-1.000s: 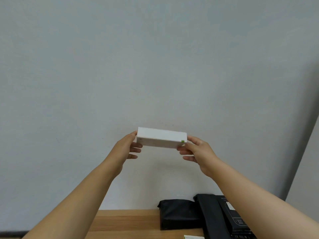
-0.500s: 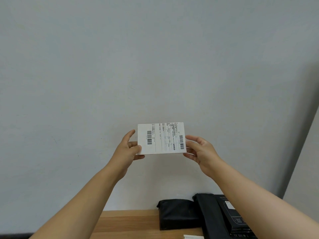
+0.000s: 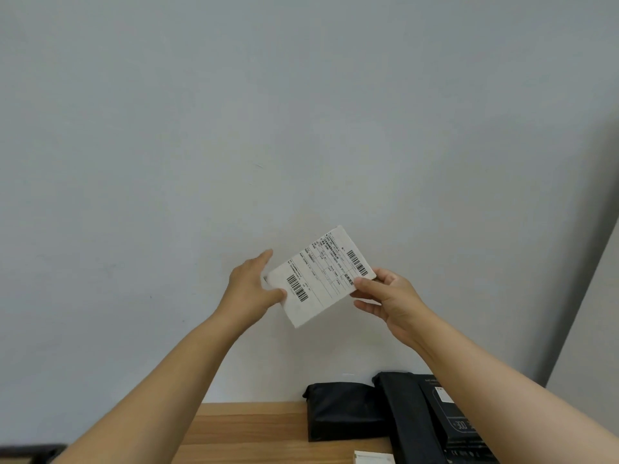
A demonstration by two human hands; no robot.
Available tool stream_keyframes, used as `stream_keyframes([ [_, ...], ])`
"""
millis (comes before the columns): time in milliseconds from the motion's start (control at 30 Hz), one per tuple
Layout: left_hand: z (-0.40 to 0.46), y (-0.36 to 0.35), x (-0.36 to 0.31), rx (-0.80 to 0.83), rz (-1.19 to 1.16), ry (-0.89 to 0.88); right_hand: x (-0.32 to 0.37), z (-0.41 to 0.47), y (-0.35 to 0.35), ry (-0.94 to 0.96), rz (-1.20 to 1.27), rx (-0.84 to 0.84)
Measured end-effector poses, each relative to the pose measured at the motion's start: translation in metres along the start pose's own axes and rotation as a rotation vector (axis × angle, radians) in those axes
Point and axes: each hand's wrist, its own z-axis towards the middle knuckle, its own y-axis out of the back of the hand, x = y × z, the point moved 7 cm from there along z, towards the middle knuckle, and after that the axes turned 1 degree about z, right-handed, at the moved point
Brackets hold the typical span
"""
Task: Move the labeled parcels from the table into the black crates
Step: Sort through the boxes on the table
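White labeled parcel point(image 3: 320, 275) raised off bench point(image 3: 248, 430), pinched between left hand point(image 3: 251, 289) and right hand point(image 3: 388, 296), label facing camera, probably for reading.

A plain pale grey-blue wall point(image 3: 234, 128) fills most of the view. A wooden counter point(image 3: 248, 433) with a light grain abuts the base of the wall. To the right of the wall, a lighter grey panel point(image 3: 593, 329) runs at a slant, its edge meeting the wall along a diagonal line with a shadow beside it. A dark strip point(image 3: 30, 452) lies at the lower left, below the wall; its nature cannot be determined.
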Motion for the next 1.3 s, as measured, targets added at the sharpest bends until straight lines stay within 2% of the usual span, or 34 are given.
stream_keyframes([
  [100, -0.005, -0.015, -0.011, 0.141, -0.037, -0.053, 0.006, 0.002, 0.007, 0.024, 0.023, -0.04],
  [200, -0.013, -0.031, -0.004, 0.19, -0.138, 0.033, 0.011, 0.004, 0.015, 0.054, 0.058, -0.107],
  [300, -0.025, -0.046, 0.004, 0.18, -0.288, 0.13, 0.003, 0.002, 0.017, 0.05, 0.068, -0.123],
  [433, -0.041, -0.057, 0.015, 0.13, -0.389, 0.197, -0.023, -0.006, 0.006, 0.018, -0.016, -0.063],
  [733, -0.095, -0.045, 0.079, 0.014, -0.362, 0.385, -0.091, -0.012, -0.036, -0.068, -0.101, 0.091],
  [1033, -0.187, 0.016, 0.152, -0.08, -0.378, 0.511, -0.154, -0.062, -0.131, -0.209, -0.147, 0.232],
  [1300, -0.303, 0.138, 0.228, -0.184, -0.407, 0.611, -0.197, -0.147, -0.287, -0.284, -0.151, 0.357],
])
